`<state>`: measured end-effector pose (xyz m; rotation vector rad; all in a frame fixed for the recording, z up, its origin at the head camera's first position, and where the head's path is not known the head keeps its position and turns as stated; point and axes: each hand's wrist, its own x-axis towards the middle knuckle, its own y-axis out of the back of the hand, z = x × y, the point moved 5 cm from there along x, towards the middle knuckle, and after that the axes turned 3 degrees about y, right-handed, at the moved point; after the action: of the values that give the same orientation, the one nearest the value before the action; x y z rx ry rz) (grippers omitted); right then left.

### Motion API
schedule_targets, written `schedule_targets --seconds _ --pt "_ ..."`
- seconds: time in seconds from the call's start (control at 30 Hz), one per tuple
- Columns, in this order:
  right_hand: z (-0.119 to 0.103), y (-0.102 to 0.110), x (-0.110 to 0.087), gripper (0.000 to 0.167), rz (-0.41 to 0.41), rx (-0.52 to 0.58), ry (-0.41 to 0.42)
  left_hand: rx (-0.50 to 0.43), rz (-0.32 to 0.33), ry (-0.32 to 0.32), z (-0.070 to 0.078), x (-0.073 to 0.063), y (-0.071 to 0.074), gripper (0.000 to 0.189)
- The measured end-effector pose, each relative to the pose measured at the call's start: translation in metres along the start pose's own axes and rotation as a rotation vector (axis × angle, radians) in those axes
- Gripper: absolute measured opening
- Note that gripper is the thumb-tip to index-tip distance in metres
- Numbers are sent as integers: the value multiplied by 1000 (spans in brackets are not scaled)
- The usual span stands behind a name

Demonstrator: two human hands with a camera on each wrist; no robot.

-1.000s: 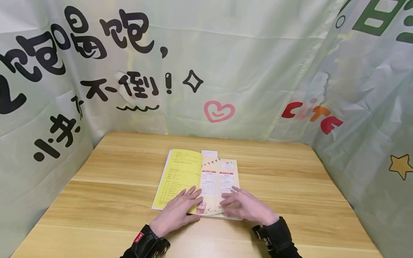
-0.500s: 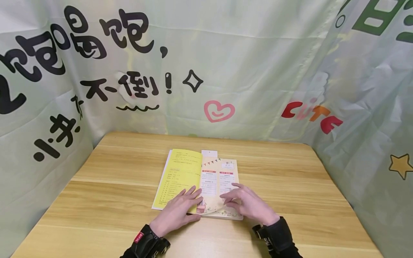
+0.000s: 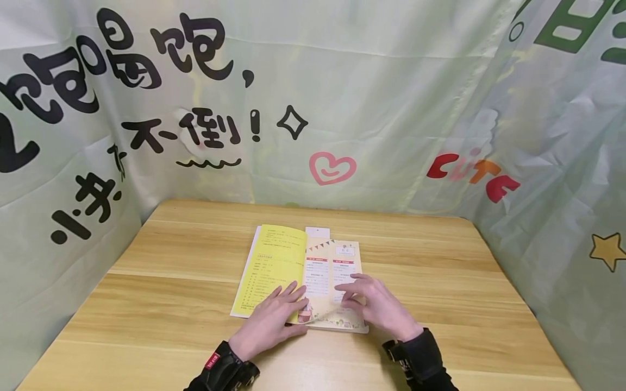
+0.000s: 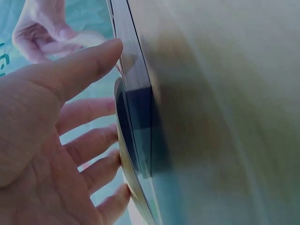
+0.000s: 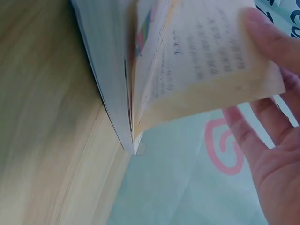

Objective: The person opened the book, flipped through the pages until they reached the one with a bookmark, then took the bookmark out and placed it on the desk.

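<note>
Watching from the head view, I have the book (image 3: pixel 301 274) lying open around the middle of the wooden table (image 3: pixel 146 304), its yellow page (image 3: pixel 276 266) on the left and its cream page (image 3: pixel 323 301), printed in two columns, on the right. I see the left hand (image 3: pixel 270 324) resting with fingers spread on the lower part of the yellow page; its thumb lies by the bottom edge, though I cannot tell how firmly it presses. My right wrist view shows the right hand (image 3: pixel 380 309) pinching the cream page near its lower outer corner between thumb and fingers, that corner lifted and curving off the thick stack beneath. A white tab (image 3: pixel 318 233) shows just beyond the book's top edge. Both wrists wear black straps (image 3: pixel 423 353). Past the table I see a pale cloth (image 3: pixel 391 98) with large black characters and a pink heart.
</note>
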<state>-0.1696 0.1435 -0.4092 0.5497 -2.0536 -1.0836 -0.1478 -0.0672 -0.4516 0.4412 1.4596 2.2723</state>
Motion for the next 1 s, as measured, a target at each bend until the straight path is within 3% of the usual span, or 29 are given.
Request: schedule_targets --seconds 0.13,0.37,0.47,0.57,0.67,0.8,0.9,1.0 --pt "-2 6 2 33 141 -35 102 11 21 16 3 0 -1 54" --pt "-5 13 4 39 376 -79 255 25 97 14 9 1 -1 19" --pt "-4 15 5 38 435 -103 203 -11 125 21 10 1 -1 14" --pt "0 14 5 39 462 -115 69 -89 162 43 10 2 0 14" --pt "5 7 5 46 410 -67 -98 -181 200 76 8 3 1 9" --pt "10 -10 10 61 219 115 -286 -249 248 110 6 2 3 9" --pt "8 -23 16 66 99 262 -371 -263 277 118 5 3 5 11" --pt "5 -31 23 66 48 368 -426 -284 318 125 5 3 8 14"
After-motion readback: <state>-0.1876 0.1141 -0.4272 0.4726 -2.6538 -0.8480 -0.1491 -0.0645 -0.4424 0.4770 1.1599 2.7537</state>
